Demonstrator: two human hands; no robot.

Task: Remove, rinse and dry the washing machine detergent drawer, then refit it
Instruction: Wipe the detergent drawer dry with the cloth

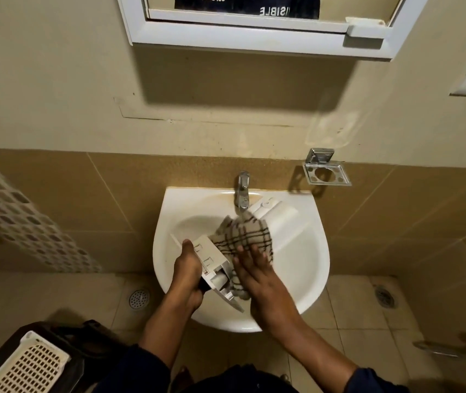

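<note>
Beige bathroom wall with tan tiles backs a white basin [311, 251], and the work sits over its bowl. The left hand [187, 270] is clenched round the near end of the detergent drawer [212, 259], thumb along its top edge and fingers wrapped underneath, holding it tilted above the basin. Just to the right of that grip, the right hand [254, 268] lies flat with straight, spread fingers, pressing a checked cloth [243, 234] against the drawer. The cloth drapes over the drawer's middle. Beyond the grip, the drawer's far end shows past the cloth, close under the tap [243, 191]. Further up from the grip a mirror cabinet [254, 38] hangs on the wall, and up to the right is a metal soap dish [326, 174]. Below and left of the grip, on the floor, are a drain [139, 298] and a perforated basket [24, 364].
</note>
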